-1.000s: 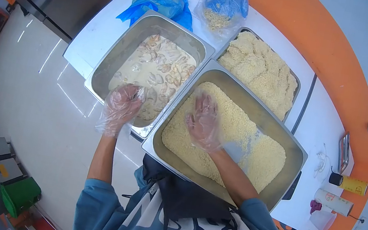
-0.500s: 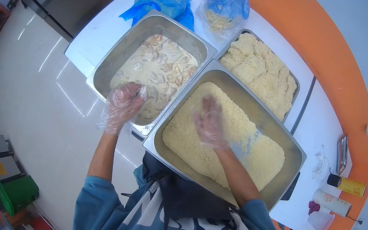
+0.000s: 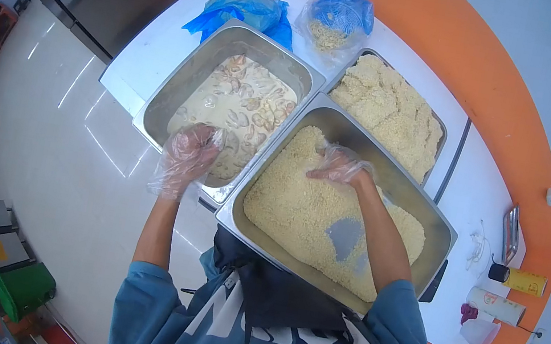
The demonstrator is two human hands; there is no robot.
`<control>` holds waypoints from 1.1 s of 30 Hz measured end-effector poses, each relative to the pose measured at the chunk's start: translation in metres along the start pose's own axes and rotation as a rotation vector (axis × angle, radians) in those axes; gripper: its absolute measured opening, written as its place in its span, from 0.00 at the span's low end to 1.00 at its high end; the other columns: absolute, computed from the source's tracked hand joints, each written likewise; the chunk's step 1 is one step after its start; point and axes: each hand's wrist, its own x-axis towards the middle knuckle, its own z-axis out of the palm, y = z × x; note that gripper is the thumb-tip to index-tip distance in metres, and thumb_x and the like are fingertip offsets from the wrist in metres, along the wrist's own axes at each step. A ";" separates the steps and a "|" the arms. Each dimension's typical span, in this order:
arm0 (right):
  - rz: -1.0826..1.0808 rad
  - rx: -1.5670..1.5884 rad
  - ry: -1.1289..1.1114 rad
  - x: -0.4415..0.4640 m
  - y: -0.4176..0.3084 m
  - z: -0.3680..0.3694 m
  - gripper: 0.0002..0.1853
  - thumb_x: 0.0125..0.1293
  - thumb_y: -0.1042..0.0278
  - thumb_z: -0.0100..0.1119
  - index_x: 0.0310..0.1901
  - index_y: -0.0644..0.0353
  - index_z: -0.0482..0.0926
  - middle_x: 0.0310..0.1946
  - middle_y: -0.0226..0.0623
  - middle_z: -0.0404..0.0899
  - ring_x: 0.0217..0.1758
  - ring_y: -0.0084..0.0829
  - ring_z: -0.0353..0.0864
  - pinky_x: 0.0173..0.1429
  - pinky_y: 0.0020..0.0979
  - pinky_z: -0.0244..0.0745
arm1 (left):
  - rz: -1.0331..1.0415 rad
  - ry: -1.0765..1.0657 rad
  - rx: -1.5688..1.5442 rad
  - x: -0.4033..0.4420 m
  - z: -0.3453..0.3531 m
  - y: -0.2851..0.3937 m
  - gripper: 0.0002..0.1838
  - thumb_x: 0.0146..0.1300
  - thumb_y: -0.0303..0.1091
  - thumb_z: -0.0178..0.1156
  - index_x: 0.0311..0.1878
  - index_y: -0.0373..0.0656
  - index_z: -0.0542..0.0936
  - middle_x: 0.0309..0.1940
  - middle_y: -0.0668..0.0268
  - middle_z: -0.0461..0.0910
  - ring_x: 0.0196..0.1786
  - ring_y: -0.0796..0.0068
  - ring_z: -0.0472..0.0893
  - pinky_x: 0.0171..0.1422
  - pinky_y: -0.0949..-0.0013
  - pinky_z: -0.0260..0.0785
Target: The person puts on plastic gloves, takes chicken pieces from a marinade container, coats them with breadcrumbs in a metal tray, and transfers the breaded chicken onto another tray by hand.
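At the near side of the table (image 3: 132, 73), two gloved hands are reaching over adjoining pans, probably set close for easy reach.
The left hand (image 3: 192, 150) is curling over the left pan (image 3: 165, 95) of battered pieces (image 3: 247, 104), its grip unclear; the right hand (image 3: 341, 167) is bending palm-inward at the crumbs (image 3: 291, 208), thumb apart, contents unclear.

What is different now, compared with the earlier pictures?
The right hand moved forward and right, toward the far wall of the crumb pan; any grip is unclear. The bare patch changed shape. The left hand and left pan stayed about the same.
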 end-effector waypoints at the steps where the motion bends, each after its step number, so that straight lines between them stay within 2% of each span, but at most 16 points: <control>1: -0.017 -0.027 -0.001 -0.004 -0.003 0.002 0.53 0.52 0.34 0.70 0.71 0.64 0.66 0.68 0.56 0.68 0.73 0.47 0.67 0.76 0.36 0.60 | -0.006 0.004 -0.016 0.000 -0.001 0.001 0.14 0.52 0.38 0.65 0.43 0.46 0.84 0.37 0.59 0.84 0.41 0.54 0.83 0.47 0.55 0.75; 2: -0.034 -0.054 -0.004 -0.008 -0.006 0.006 0.54 0.51 0.33 0.70 0.72 0.64 0.65 0.69 0.56 0.67 0.73 0.48 0.66 0.76 0.36 0.59 | -0.012 0.008 -0.016 0.000 0.000 0.000 0.14 0.53 0.38 0.65 0.43 0.47 0.84 0.37 0.59 0.84 0.41 0.54 0.83 0.47 0.55 0.75; 5: -0.088 -0.008 0.162 -0.021 -0.008 0.025 0.39 0.51 0.45 0.72 0.60 0.63 0.75 0.60 0.55 0.75 0.62 0.49 0.75 0.67 0.40 0.69 | -0.019 0.004 -0.017 0.000 0.001 0.000 0.13 0.53 0.38 0.65 0.42 0.47 0.84 0.37 0.59 0.84 0.42 0.54 0.83 0.47 0.55 0.75; 11: -0.075 -0.058 0.167 -0.019 0.000 0.042 0.38 0.54 0.46 0.70 0.63 0.61 0.73 0.59 0.53 0.76 0.66 0.48 0.73 0.68 0.38 0.70 | 0.005 0.005 -0.009 0.000 -0.001 0.001 0.13 0.53 0.38 0.65 0.42 0.47 0.84 0.36 0.59 0.84 0.41 0.54 0.83 0.46 0.55 0.74; 14: -0.132 -0.098 0.268 -0.021 0.003 0.054 0.33 0.55 0.50 0.69 0.61 0.58 0.76 0.56 0.48 0.78 0.62 0.46 0.76 0.65 0.37 0.72 | -0.004 -0.009 0.001 0.001 -0.002 0.004 0.13 0.53 0.38 0.65 0.41 0.47 0.84 0.36 0.59 0.83 0.40 0.53 0.83 0.45 0.55 0.74; 17: -0.218 -0.295 0.206 -0.032 -0.015 0.032 0.31 0.53 0.54 0.69 0.59 0.55 0.77 0.50 0.43 0.81 0.58 0.42 0.79 0.71 0.45 0.67 | 0.015 -0.001 0.004 0.003 -0.002 0.002 0.12 0.53 0.38 0.65 0.40 0.47 0.84 0.35 0.59 0.83 0.39 0.53 0.83 0.44 0.55 0.75; 20: -0.260 -0.428 0.442 -0.025 -0.001 0.052 0.28 0.48 0.57 0.70 0.53 0.53 0.81 0.42 0.38 0.82 0.51 0.40 0.82 0.71 0.57 0.63 | 0.048 0.033 0.003 0.001 0.001 -0.001 0.12 0.52 0.38 0.65 0.40 0.46 0.84 0.34 0.58 0.83 0.38 0.52 0.83 0.43 0.55 0.75; 23: -0.137 -0.328 0.322 -0.026 -0.013 0.044 0.27 0.55 0.49 0.65 0.57 0.46 0.80 0.43 0.41 0.83 0.51 0.42 0.81 0.67 0.62 0.58 | 0.027 0.040 0.010 0.002 0.001 0.003 0.11 0.53 0.38 0.65 0.39 0.46 0.84 0.33 0.58 0.83 0.37 0.52 0.82 0.42 0.54 0.75; 26: -0.060 -0.446 0.171 -0.017 -0.012 0.041 0.26 0.56 0.45 0.64 0.55 0.47 0.81 0.44 0.40 0.83 0.54 0.40 0.81 0.70 0.62 0.57 | 0.026 0.047 0.008 0.002 0.000 0.004 0.11 0.53 0.38 0.65 0.38 0.46 0.84 0.33 0.58 0.83 0.36 0.52 0.82 0.41 0.54 0.75; 29: -0.131 -0.360 0.249 -0.030 -0.016 0.040 0.27 0.56 0.42 0.63 0.53 0.49 0.81 0.45 0.39 0.83 0.57 0.40 0.80 0.74 0.61 0.52 | 0.033 0.049 0.003 0.001 0.003 0.001 0.11 0.53 0.39 0.65 0.38 0.46 0.84 0.33 0.58 0.83 0.36 0.52 0.82 0.41 0.54 0.74; 32: -0.105 -0.448 0.247 -0.038 -0.020 0.041 0.23 0.59 0.45 0.61 0.51 0.50 0.81 0.45 0.39 0.83 0.58 0.40 0.79 0.77 0.59 0.47 | 0.030 0.031 -0.001 0.001 0.000 0.003 0.12 0.53 0.39 0.64 0.40 0.46 0.83 0.34 0.58 0.83 0.37 0.52 0.82 0.42 0.54 0.74; 33: -0.213 -0.356 0.376 -0.041 -0.015 0.047 0.22 0.62 0.46 0.58 0.50 0.52 0.81 0.45 0.38 0.83 0.57 0.39 0.79 0.78 0.58 0.47 | 0.042 0.030 -0.005 0.000 0.001 0.001 0.12 0.53 0.39 0.64 0.40 0.46 0.83 0.34 0.58 0.83 0.38 0.52 0.82 0.42 0.54 0.74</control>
